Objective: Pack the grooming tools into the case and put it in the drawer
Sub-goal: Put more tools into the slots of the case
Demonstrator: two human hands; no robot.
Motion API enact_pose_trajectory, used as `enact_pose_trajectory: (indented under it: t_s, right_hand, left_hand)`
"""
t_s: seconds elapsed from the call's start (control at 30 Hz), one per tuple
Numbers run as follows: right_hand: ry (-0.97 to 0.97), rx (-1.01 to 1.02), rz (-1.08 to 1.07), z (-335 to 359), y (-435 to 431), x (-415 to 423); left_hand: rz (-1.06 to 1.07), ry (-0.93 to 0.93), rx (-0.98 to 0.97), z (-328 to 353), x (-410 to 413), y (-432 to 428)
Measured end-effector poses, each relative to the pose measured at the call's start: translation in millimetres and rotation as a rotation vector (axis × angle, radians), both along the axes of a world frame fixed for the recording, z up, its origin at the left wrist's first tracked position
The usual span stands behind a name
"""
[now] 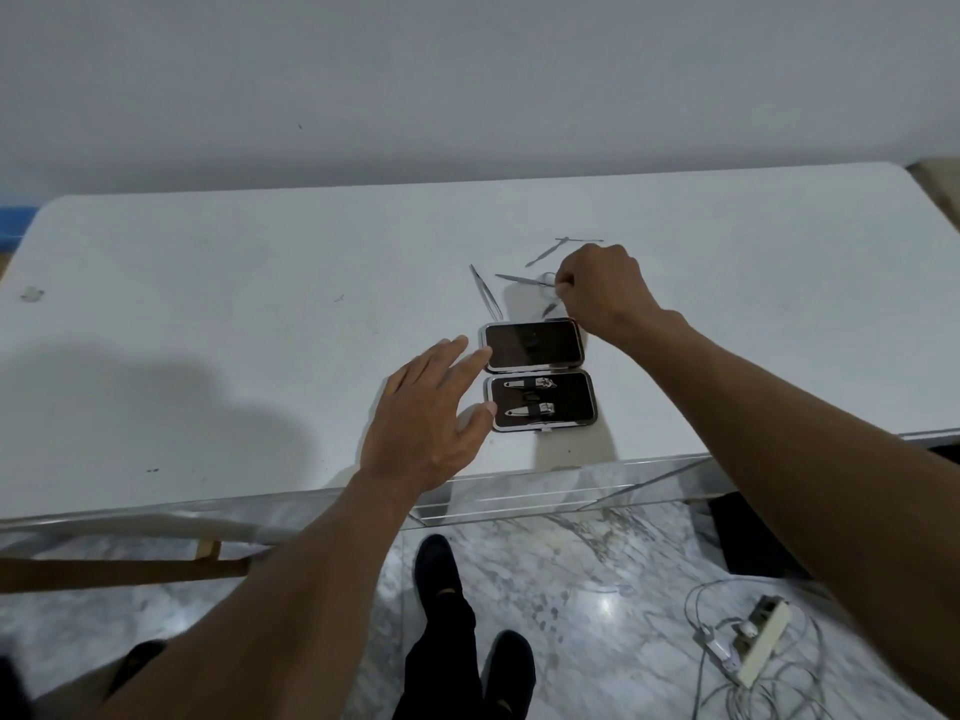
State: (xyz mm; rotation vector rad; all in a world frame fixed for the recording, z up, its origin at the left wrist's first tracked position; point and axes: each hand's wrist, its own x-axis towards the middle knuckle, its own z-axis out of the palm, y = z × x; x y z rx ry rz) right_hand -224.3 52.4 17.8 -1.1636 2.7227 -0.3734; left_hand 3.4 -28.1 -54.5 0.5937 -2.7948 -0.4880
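Tweezers [485,292] and thin steel picks lie just left of the right hand [602,288], which pinches one slim tool. They look light, stiff, slippery; grip mid-shaft. Left hand [426,413], spread, touches the open case [537,374].

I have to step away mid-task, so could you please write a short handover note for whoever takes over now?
Left hand: open, fingers spread, at the left edge of the open case, fingertips at the lid half; holding nothing.
Right hand: closed in a pinch over the loose tools behind the case; what it grips is hidden.
Done: two nail clippers sit strapped in the case's near half.
Loose on the table: tweezers and several thin metal tools.
Left: pack the loose tools, close the case, put it in the drawer. No drawer is clearly visible in this view.
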Motion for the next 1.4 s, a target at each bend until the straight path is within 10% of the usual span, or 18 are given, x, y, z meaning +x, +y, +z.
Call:
enact_pose_trajectory:
  t_s: [1.4]
  right_hand:
    - [0.056, 0.196, 0.114, -9, -35, -19]
  left_hand:
    - [-0.028, -0.047, 0.0, 1, -1, -4]
